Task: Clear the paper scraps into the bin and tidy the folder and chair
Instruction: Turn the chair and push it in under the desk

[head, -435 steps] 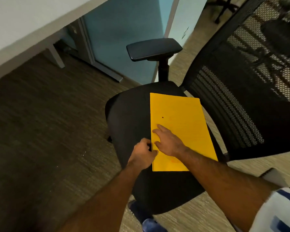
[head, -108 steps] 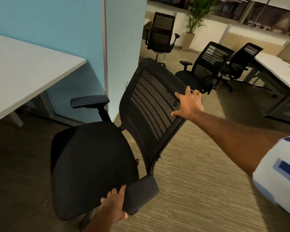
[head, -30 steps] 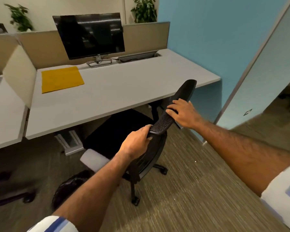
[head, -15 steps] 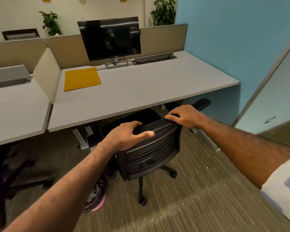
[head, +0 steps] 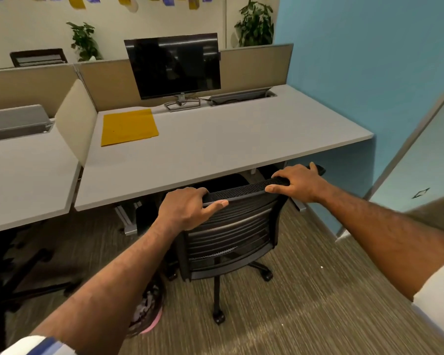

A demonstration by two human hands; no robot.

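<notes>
My forearms are bare. My left sleeve (head: 39, 345) is short, white with a blue stripe; my right sleeve (head: 438, 301) is short, white, carrying a pale blue patch.

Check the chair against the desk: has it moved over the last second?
Yes. The chair has swung square and gone further under the desk, seat now tucked beneath its front edge.
</notes>
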